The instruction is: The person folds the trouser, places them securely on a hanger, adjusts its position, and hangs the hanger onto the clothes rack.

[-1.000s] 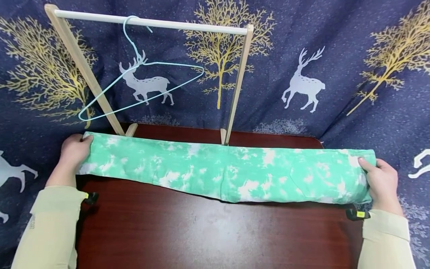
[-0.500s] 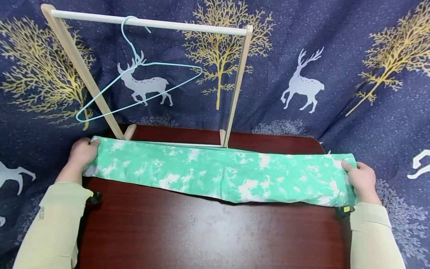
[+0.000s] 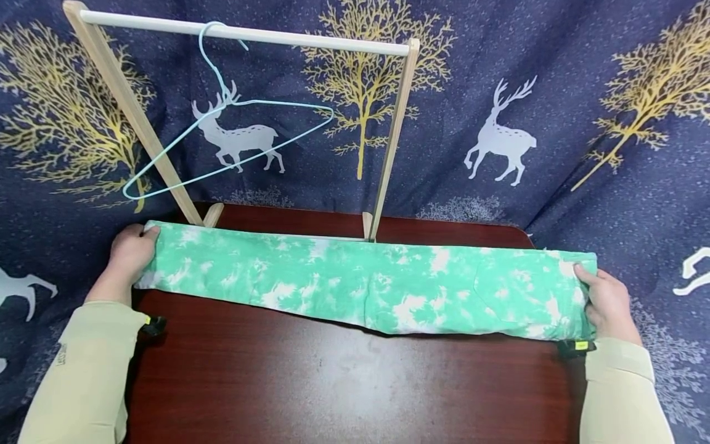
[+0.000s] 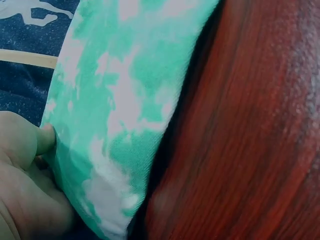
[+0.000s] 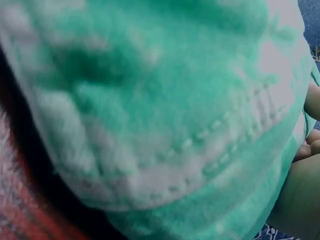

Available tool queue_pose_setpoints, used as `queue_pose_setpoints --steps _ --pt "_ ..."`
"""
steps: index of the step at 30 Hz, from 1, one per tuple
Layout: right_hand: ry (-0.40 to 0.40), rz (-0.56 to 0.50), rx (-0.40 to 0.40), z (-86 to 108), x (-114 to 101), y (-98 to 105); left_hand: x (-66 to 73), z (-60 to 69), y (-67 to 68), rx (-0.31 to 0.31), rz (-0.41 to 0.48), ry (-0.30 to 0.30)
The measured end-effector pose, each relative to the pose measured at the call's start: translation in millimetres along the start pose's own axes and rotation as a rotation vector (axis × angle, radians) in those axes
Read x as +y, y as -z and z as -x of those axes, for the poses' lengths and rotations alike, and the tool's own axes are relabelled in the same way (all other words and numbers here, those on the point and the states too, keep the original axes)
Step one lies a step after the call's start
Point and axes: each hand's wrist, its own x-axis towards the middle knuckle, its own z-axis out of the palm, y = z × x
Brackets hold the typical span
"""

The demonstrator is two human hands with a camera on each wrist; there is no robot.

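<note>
Reaching forward over the near part of the table (image 3: pixel 355 388), between pale sleeves (image 3: pixel 83 370), we come first to the lower edge of the folded green-and-white garment (image 3: pixel 333 280), stretched crosswise over the dark wood; whether its middle touches down, we cannot tell. To do this step well, we judge it best to draw both ends outward with light, equal tension, so that the long folds lie flat on one another and the broad right part does not sag below the narrower left. We would also match up the layers at each end, since soft material like this could easily slip apart or crease across the middle. Our right grip (image 3: pixel 612 308) is drawn in to a pinch on the broad end, thumb on the near face, fingers partly hidden behind; the right wrist view shows stitching along that end. Our left grip (image 3: pixel 133 253), a little farther off, pinches the narrow end likewise, thumb at the upper corner, most of the fingers out of sight. Just beyond the garment stands the wooden rack (image 3: pixel 391 142); a pale blue hanger (image 3: pixel 277 103) hangs from its rail, apart from both grips, and behind everything falls a navy printed curtain (image 3: pixel 432 135).
</note>
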Motion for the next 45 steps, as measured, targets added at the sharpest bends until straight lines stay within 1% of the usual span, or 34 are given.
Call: queue_pose_setpoints --steps 2,5,10,12,14,17,18,20,23,25,28,31,33,35,38,40,43,45 --pt "0.004 -0.016 0.007 -0.4 -2 -2 1.4 -0.5 0.2 0.003 0.013 -0.001" --pt "-0.010 0.000 0.025 -2.8 -5 -6 2.6 -3.3 -2.4 0.014 0.018 -0.002" --pt "-0.063 0.122 0.077 -13.3 -2 -13 1.5 -10.9 -9.7 0.024 0.006 -0.013" --pt "-0.073 0.222 0.098 -18.1 1 -16 0.7 -12.3 -12.5 0.024 0.003 -0.016" --pt "-0.068 0.335 0.100 -22.2 4 -18 -0.5 -12.6 -14.5 0.026 -0.006 -0.024" --pt "-0.022 0.523 0.090 -26.6 7 -22 -1.7 -11.6 -15.5 0.023 -0.013 -0.027" --pt "-0.007 0.570 0.086 -27.6 8 -23 -2.0 -11.3 -15.3 0.018 -0.021 -0.028" --pt "0.023 0.642 0.079 -28.3 9 -24 -2.9 -10.9 -14.5 0.007 -0.037 -0.027" --pt "0.051 0.718 0.059 -27.6 9 -25 -4.5 -10.7 -12.5 -0.024 -0.053 -0.013" --pt "0.065 0.773 0.037 -25.3 9 -25 -6.6 -10.8 -11.0 -0.041 -0.064 -0.019" --pt "0.081 0.899 0.005 -20.8 9 -24 -10.5 -9.4 -8.7 -0.059 -0.066 -0.038" --pt "0.081 1.005 -0.022 -14.5 8 -22 -14.4 -4.7 -5.5 -0.092 -0.093 -0.058" --pt "0.075 1.049 -0.046 -9.5 6 -20 -17.0 0.0 -3.1 -0.129 -0.121 -0.059" --pt "0.065 1.089 -0.070 -3.8 5 -17 -19.3 5.9 -1.0 -0.175 -0.144 -0.048" --pt "0.048 1.156 -0.081 4.4 5 -11 -22.5 16.3 1.0 -0.221 -0.140 -0.020" --pt "0.024 1.178 -0.073 9.6 7 -8 -24.7 23.4 1.7 -0.240 -0.119 -0.004" --pt "-0.010 1.186 -0.052 18.1 10 -4 -27.6 33.0 2.4 -0.252 -0.096 -0.009" --pt "-0.031 1.183 -0.043 23.7 12 -1 -28.9 38.0 1.6 -0.248 -0.081 -0.016"
